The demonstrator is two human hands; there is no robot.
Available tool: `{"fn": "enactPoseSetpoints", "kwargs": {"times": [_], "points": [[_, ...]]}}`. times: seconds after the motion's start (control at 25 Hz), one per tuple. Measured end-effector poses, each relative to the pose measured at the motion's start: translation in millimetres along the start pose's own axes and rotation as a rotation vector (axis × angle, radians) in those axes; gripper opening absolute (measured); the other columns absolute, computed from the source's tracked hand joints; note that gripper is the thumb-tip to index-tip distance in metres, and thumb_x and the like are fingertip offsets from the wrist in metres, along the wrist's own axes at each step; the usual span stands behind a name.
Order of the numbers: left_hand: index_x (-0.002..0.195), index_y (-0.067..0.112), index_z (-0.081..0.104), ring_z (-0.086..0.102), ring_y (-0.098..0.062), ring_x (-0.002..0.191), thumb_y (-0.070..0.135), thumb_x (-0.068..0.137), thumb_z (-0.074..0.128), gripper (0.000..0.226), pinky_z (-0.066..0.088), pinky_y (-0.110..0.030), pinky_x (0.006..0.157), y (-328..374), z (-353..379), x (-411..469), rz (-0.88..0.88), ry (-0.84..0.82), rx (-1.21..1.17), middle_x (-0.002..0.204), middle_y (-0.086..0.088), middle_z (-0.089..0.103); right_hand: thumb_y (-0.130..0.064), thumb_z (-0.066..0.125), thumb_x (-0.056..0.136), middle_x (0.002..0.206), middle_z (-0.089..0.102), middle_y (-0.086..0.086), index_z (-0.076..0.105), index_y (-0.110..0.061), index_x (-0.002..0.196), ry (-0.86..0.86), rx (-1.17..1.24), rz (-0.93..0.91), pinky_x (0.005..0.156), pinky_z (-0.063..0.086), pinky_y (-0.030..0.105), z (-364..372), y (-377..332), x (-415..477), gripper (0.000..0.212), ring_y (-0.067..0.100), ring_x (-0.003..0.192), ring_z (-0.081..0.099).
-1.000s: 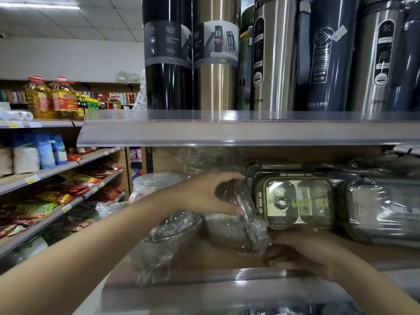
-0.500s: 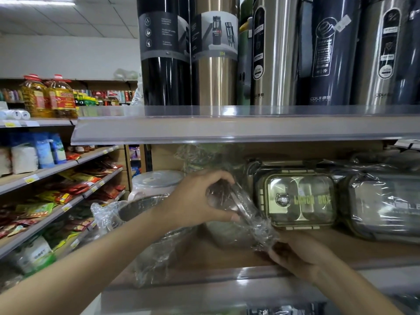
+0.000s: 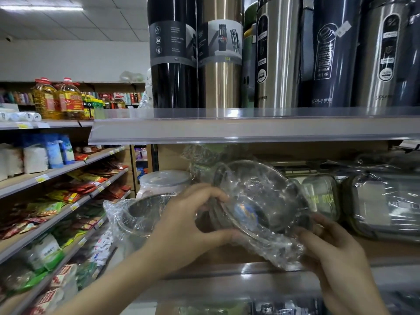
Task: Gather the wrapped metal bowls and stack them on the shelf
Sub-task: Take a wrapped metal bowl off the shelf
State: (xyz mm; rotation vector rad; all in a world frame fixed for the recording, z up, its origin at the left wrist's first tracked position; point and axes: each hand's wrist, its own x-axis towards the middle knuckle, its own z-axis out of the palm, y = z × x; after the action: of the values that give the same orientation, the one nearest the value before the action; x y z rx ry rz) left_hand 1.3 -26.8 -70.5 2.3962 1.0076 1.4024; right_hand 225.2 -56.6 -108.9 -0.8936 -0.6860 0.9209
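Observation:
A stack of wrapped metal bowls [image 3: 256,198] in crinkled clear plastic is tilted on edge above the wooden shelf [image 3: 227,255], its open side facing me. My left hand [image 3: 186,221] grips its left rim, fingers over the top and thumb underneath. My right hand [image 3: 327,248] holds the lower right rim from below. Another wrapped metal bowl [image 3: 138,214] sits at the shelf's left end, beside my left wrist, with loose plastic bunched at its left.
Wrapped lunch boxes [image 3: 375,201] line the shelf to the right. A white lidded container [image 3: 163,180] stands behind the left bowl. Tall steel and dark flasks [image 3: 279,53] fill the shelf above, whose front edge [image 3: 250,130] overhangs. Grocery shelves [image 3: 56,178] run along the left.
Both hands have tipped the wrapped bowls up and toward me, so the inside now faces out. The right hand has moved from under the shelf edge to the bowls' lower right rim.

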Motion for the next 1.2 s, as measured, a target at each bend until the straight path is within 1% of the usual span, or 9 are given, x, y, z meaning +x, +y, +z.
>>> {"fn": "enactPoseSetpoints", "kwargs": {"times": [0.08,0.2,0.28,0.36,0.52,0.68,0.88,1.04,1.2], "points": [[0.099,0.038,0.063,0.061,0.002,0.104,0.062,0.055,0.076,0.052,0.049,-0.012,0.084,0.4,-3.1,-10.5,-0.019,0.053,-0.04,0.111,0.025,0.063,0.004,0.068,0.076,0.085,0.055,0.01,0.057,-0.01,0.118,-0.031,-0.028,-0.059,0.039,0.044,0.015,2.2,-4.2,-8.2,0.046,0.014,0.068,0.053],[0.101,0.038,0.062,0.064,-0.002,0.102,0.06,0.054,0.077,0.054,0.053,-0.026,0.087,4.0,-14.6,-23.7,-0.018,0.138,-0.035,0.11,0.023,0.065,0.004,0.069,0.074,0.068,0.063,-0.005,0.06,-0.014,0.114,-0.071,-0.045,-0.139,0.042,0.047,0.015,10.6,-9.7,-17.9,0.045,0.007,0.062,0.058],[0.102,0.037,0.063,0.064,-0.005,0.102,0.056,0.055,0.077,0.053,0.052,-0.026,0.087,7.1,-23.3,-34.3,-0.006,0.187,-0.017,0.11,0.021,0.065,0.007,0.066,0.074,0.054,0.063,-0.012,0.06,-0.017,0.109,-0.115,-0.055,-0.161,0.041,0.047,0.015,17.1,-15.3,-24.3,0.042,0.001,0.054,0.058],[0.102,0.036,0.063,0.064,-0.005,0.102,0.056,0.057,0.077,0.052,0.051,-0.022,0.086,7.9,-30.1,-45.0,-0.012,0.222,-0.023,0.109,0.019,0.066,0.009,0.064,0.075,0.049,0.062,-0.014,0.059,-0.017,0.108,-0.156,-0.041,-0.164,0.045,0.051,0.015,23.3,-18.1,-29.8,0.043,0.008,0.06,0.058],[0.104,0.038,0.061,0.064,-0.003,0.104,0.068,0.06,0.07,0.054,0.051,-0.026,0.087,7.1,-29.5,-48.1,-0.056,0.218,-0.022,0.112,0.022,0.064,0.007,0.062,0.078,0.07,0.06,0.001,0.059,-0.009,0.116,-0.178,-0.033,-0.136,0.058,0.055,0.019,29.8,-15.7,-27.1,0.042,0.02,0.076,0.055],[0.105,0.04,0.061,0.064,-0.004,0.104,0.06,0.062,0.074,0.049,0.051,-0.026,0.087,9.4,-29.7,-41.2,-0.017,0.221,-0.041,0.111,0.024,0.065,0.007,0.06,0.079,0.079,0.055,0.01,0.055,-0.005,0.124,-0.182,0.013,-0.116,0.068,0.05,0.034,26.8,-19.2,-20.9,0.047,0.028,0.082,0.053],[0.104,0.035,0.066,0.065,-0.016,0.099,0.052,0.061,0.077,0.048,0.052,-0.034,0.087,3.4,-53.8,-45.0,-0.024,0.304,-0.102,0.107,0.009,0.07,-0.036,0.085,0.039,0.069,0.065,-0.004,0.063,-0.02,0.107,-0.302,0.031,-0.218,0.05,0.054,0.02,53.4,-26.2,-24.8,0.073,0.01,0.063,0.064],[0.102,0.036,0.066,0.065,-0.016,0.105,0.055,0.058,0.078,0.049,0.051,-0.035,0.093,-16.6,-77.3,-48.7,-0.069,0.351,-0.116,0.108,0.009,0.07,-0.003,0.067,0.075,0.06,0.06,-0.009,0.061,-0.017,0.104,-0.413,0.105,-0.164,0.047,0.048,0.013,88.7,-10.7,-18.3,0.033,0.0,0.053,0.059],[0.1,0.039,0.066,0.064,-0.013,0.108,0.058,0.053,0.078,0.052,0.048,-0.042,0.099,-43.5,-93.4,-52.3,-0.198,0.374,-0.1,0.109,0.01,0.071,-0.004,0.068,0.078,0.075,0.048,0.002,0.057,-0.013,0.119,-0.452,0.01,-0.155,0.061,0.047,0.007,118.4,16.9,-6.9,0.043,0.001,0.063,0.052]]}}
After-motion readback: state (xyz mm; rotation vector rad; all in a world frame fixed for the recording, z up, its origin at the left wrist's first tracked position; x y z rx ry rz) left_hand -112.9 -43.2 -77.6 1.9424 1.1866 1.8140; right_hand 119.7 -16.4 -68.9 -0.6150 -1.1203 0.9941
